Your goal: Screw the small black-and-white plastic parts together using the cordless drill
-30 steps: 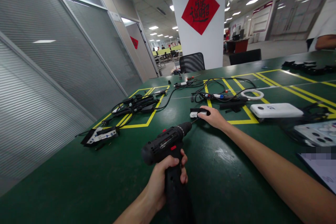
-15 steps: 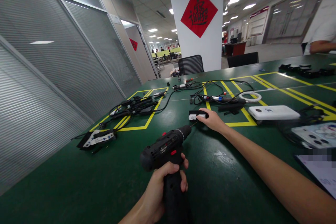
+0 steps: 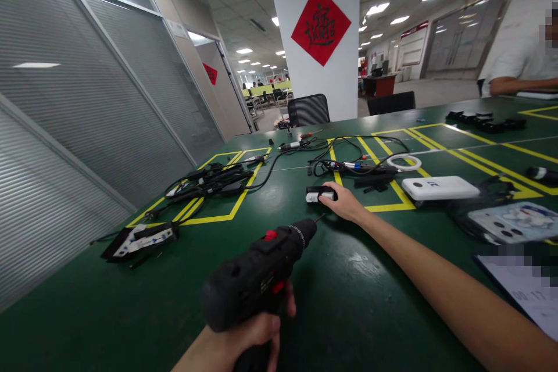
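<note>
My left hand (image 3: 244, 340) is wrapped round the grip of a black cordless drill (image 3: 257, 273) with a red switch, held above the green table (image 3: 131, 314), its thin bit pointing away toward the far hand. My right hand (image 3: 343, 202) reaches out across the table with its fingers closed over a small black and white part (image 3: 314, 193) that rests on the table top. The drill's bit tip hangs a short way in front of that part, apart from it.
Yellow tape lines mark boxes on the table. Black cables and tools (image 3: 209, 180) lie at the left, a black and white bracket (image 3: 137, 239) nearer. A white box (image 3: 440, 187), a white ring (image 3: 405, 161) and a tray (image 3: 514, 221) sit right. Another person (image 3: 518, 67) sits far right.
My left hand has pulled the drill back toward me and lower in view. My right hand has stayed on the small part. The view has swung slightly right.
</note>
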A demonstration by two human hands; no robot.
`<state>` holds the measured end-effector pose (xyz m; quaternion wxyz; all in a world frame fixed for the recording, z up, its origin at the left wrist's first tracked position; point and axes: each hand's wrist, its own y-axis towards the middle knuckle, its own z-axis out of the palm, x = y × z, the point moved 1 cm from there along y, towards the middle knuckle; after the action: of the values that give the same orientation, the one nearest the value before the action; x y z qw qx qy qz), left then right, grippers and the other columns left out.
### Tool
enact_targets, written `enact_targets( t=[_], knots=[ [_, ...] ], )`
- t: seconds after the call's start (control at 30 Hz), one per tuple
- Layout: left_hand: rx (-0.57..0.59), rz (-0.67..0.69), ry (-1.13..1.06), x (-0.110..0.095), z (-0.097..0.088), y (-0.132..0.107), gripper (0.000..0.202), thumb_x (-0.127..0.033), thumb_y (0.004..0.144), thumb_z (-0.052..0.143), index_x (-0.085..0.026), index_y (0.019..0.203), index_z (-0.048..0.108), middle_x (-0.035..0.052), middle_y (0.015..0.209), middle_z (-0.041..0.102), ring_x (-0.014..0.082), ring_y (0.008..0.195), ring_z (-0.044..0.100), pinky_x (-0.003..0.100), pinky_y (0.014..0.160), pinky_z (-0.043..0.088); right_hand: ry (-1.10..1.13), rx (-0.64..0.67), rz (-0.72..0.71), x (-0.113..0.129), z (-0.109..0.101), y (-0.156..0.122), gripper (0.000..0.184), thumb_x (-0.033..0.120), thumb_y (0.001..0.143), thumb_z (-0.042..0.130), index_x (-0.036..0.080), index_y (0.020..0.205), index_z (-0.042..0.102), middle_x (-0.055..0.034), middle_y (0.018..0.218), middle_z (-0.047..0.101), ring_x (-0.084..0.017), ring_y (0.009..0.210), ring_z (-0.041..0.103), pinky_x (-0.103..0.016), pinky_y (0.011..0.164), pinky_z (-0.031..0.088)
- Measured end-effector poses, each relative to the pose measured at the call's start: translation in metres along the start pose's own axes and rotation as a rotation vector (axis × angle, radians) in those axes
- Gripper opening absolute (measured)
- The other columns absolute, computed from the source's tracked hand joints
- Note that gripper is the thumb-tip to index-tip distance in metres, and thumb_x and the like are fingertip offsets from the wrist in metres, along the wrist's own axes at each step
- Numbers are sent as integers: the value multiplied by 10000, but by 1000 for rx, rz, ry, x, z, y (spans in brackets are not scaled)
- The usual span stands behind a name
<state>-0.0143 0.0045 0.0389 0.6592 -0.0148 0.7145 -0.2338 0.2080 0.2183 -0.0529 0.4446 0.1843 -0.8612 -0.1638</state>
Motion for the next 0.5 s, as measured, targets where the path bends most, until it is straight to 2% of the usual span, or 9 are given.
enact_targets(
  t=[0.07, 0.13, 0.2, 0.27, 0.37, 0.43, 0.5],
  knots=[
    [-18, -33, 217, -5, -1, -2, 273, -257, 674, 579, -202, 939, 612, 67, 855, 646, 180, 519, 587, 301, 473, 452, 17, 11, 11, 0, -1, 0, 397, 360, 748, 555, 187, 1106, 549, -58, 1044, 607, -181, 919, 563, -297, 831, 419],
    [-50, -61, 375, -9, 0, -2, 238, -310, 687, 563, -210, 890, 639, 57, 819, 661, 237, 675, 625, 344, 591, 501, 49, 30, 27, -1, -2, 1, 404, 357, 759, 546, 187, 1125, 550, -63, 1081, 602, -187, 945, 558, -305, 855, 410],
    [-77, -70, 542, -12, 5, -1, 296, -322, 663, 588, -229, 938, 638, 57, 887, 673, 283, 852, 617, 386, 734, 494, 101, 52, 39, -3, -4, 2, 389, 352, 789, 506, 191, 1140, 555, -64, 1129, 591, -193, 999, 544, -316, 899, 389],
    [-68, -69, 807, -12, 13, -1, 458, -281, 604, 640, -257, 1060, 598, 66, 1048, 648, 316, 948, 592, 435, 822, 460, 164, 65, 51, -6, -6, 3, 364, 343, 829, 440, 198, 1136, 572, -57, 1170, 581, -197, 1068, 518, -325, 951, 353],
    [78, -30, 1198, -5, 28, 2, 551, -207, 667, 565, -282, 1209, 501, 98, 1271, 525, 336, 975, 593, 496, 830, 449, 245, 76, 80, -12, -8, 7, 378, 340, 874, 334, 211, 1104, 605, -42, 1172, 589, -195, 1103, 503, -333, 978, 333],
    [203, 33, 1330, 5, 37, 6, 526, -156, 748, 438, -254, 1264, 450, 130, 1326, 469, 339, 965, 605, 509, 787, 473, 280, 91, 87, -16, -8, 9, 401, 344, 886, 296, 223, 1096, 615, -34, 1149, 603, -191, 1082, 517, -335, 972, 341],
    [271, 99, 1414, 14, 44, 12, 532, -129, 781, 359, -214, 1305, 398, 160, 1331, 454, 344, 926, 621, 516, 727, 501, 297, 104, 96, -20, -7, 11, 386, 336, 877, 319, 232, 1099, 618, -28, 1137, 611, -189, 1067, 525, -339, 964, 348]
  ],
)
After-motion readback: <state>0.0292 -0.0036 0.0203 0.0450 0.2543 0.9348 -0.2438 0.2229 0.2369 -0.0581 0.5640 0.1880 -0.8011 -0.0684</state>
